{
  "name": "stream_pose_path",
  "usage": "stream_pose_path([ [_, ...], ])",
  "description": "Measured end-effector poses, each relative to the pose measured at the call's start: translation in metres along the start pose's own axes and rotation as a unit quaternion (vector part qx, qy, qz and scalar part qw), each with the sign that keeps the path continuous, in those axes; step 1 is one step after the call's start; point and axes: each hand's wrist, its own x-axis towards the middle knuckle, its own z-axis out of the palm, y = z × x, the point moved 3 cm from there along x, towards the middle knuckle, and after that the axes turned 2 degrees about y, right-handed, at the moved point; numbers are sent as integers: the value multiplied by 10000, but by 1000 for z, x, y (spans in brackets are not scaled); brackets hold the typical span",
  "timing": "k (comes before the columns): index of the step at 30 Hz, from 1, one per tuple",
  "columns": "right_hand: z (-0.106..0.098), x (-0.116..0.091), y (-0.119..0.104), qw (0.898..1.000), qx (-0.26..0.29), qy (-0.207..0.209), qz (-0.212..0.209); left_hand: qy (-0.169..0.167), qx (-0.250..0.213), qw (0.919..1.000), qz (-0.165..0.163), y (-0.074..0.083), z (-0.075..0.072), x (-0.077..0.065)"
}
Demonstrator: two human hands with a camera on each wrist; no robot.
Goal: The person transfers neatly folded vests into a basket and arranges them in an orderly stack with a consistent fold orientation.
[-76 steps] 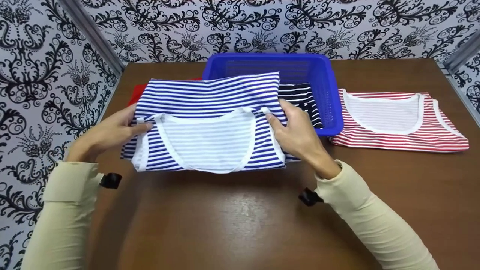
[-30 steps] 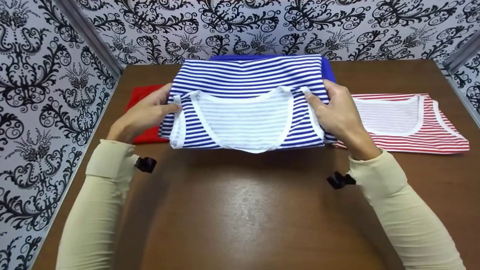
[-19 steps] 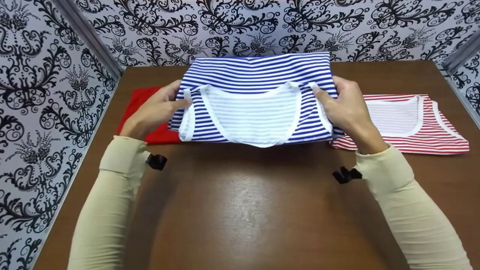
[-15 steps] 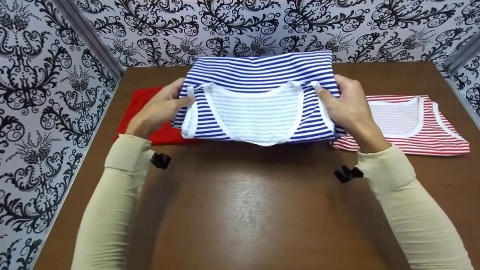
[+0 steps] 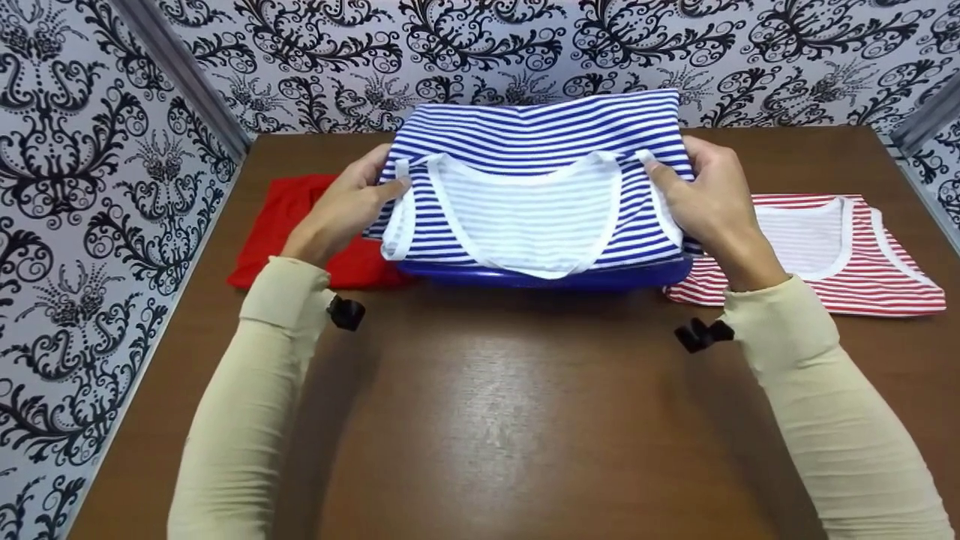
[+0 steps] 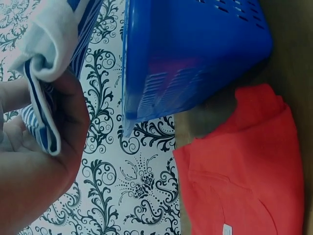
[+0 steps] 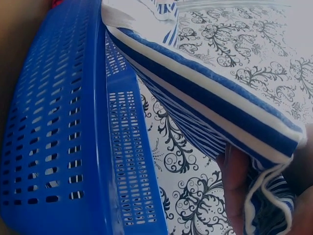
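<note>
A folded blue-and-white striped tank top [image 5: 536, 214] with white neck and armhole trim is held up above the blue plastic basket [image 5: 555, 277]. My left hand [image 5: 349, 199] pinches its left edge, thumb on top and fingers underneath. At the opposite edge my right hand [image 5: 716, 195] grips it the same way. In the left wrist view the basket's wall [image 6: 195, 58] stands apart from that hand. From the right wrist the tank top [image 7: 210, 93] spans over the slotted basket [image 7: 49, 112]. The cloth hides the basket's inside in the head view.
A folded red garment [image 5: 277, 217] lies on the brown table [image 5: 487, 420] left of the basket. To the right lies a folded red-and-white striped tank top [image 5: 862, 285], partly behind my right hand. A patterned wall [image 5: 525, 52] stands at the back.
Both hands have carried the blue-striped tank top right and toward the back, over the basket. Its black striped contents, seen at first, are now covered. More of the red garment shows.
</note>
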Motion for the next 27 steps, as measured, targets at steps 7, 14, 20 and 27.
stream_pose_path([
  [7,-3,8,2,9991,-294,251,-169,155,8,9999,-2,3,7,11],
  [14,-2,13,9,9991,-325,259,-66,164,120,9997,-120,1,14,19],
  [20,0,17,18,9988,-447,182,9,228,286,9990,-261,-3,17,23],
  [27,1,21,25,9979,-608,196,66,217,496,9983,-236,-5,18,27],
])
